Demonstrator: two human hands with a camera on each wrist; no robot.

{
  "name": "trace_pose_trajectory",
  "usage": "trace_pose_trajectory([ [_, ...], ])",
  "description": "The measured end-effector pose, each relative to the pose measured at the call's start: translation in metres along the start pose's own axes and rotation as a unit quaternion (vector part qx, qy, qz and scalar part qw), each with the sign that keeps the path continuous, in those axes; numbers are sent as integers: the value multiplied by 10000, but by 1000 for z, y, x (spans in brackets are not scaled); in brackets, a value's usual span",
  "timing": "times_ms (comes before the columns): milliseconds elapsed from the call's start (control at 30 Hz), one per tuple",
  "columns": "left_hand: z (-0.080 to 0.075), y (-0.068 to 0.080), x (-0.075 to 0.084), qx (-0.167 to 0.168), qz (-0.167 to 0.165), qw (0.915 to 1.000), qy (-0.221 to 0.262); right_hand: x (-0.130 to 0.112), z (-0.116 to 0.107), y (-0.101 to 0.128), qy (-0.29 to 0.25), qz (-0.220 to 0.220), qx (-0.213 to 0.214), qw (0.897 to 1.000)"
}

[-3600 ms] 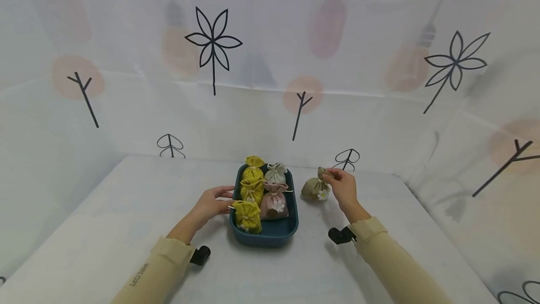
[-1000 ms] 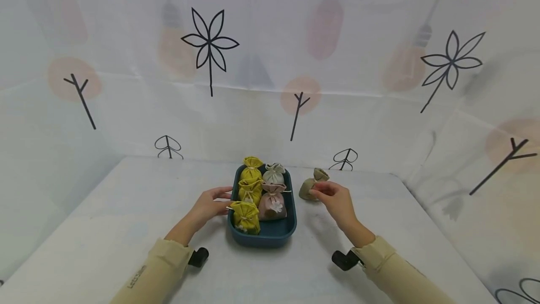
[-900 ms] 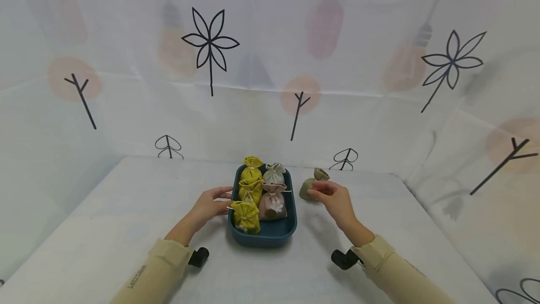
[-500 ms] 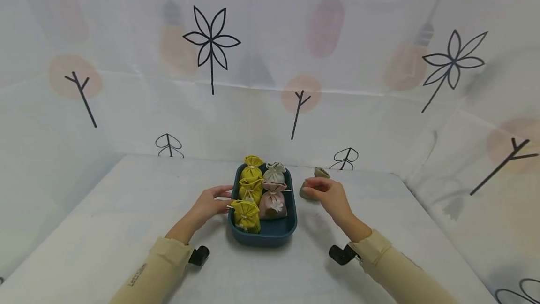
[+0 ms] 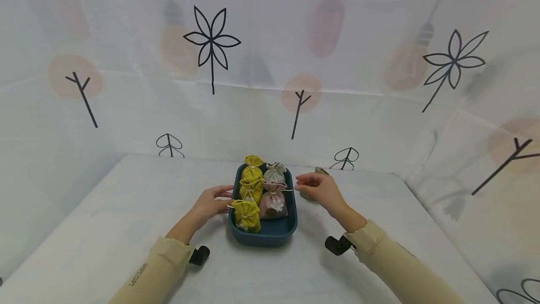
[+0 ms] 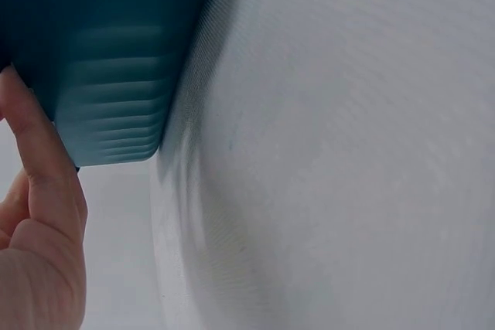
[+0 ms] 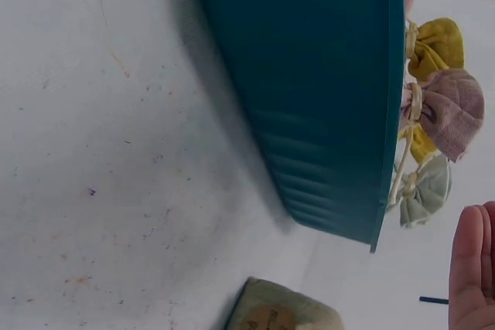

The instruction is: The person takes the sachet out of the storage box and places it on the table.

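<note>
A dark blue tray (image 5: 270,236) sits mid-table with three yellow pouches (image 5: 251,189), a pale grey pouch (image 5: 276,172) and a pink pouch (image 5: 274,201) in it. My left hand (image 5: 223,198) rests with straight fingers against the tray's left wall (image 6: 100,59), one finger (image 6: 39,168) flat on it. Beside the tray's right rim hovers my right hand (image 5: 301,183), fingers relaxed and empty. An olive pouch (image 5: 320,171) lies on the table behind that hand, mostly hidden. The right wrist view shows the olive pouch (image 7: 282,313) below the tray (image 7: 309,90).
The white table (image 5: 126,210) is walled by a patterned white cloth backdrop (image 5: 253,83) at the back and both sides. The table's front edge lies near my sleeves. Bare tabletop spreads left and right of the tray.
My right hand has let go of the olive pouch, left it on the table, and moved left to the tray's right rim. The left hand has stayed on the tray.
</note>
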State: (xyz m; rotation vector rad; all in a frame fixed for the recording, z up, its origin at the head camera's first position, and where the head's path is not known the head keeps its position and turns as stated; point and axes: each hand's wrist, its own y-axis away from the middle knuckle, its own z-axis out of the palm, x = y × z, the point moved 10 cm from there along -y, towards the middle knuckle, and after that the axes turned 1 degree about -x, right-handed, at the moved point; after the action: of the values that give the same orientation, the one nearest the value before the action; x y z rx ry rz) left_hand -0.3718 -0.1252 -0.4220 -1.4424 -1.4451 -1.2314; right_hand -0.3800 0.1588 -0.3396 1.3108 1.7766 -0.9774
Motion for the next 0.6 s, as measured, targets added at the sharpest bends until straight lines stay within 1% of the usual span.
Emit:
trace_pose_trajectory([
  [267,0,0,0,6,8,10000,-36,-2,7,-8,128,98,-261,9995],
  [500,0,1,1,7,0,10000,-68,-1,14,-15,34,187,-432,9989],
  [600,-1,1,1,18,-15,10000,-77,-3,18,-17,42,178,-582,9981],
])
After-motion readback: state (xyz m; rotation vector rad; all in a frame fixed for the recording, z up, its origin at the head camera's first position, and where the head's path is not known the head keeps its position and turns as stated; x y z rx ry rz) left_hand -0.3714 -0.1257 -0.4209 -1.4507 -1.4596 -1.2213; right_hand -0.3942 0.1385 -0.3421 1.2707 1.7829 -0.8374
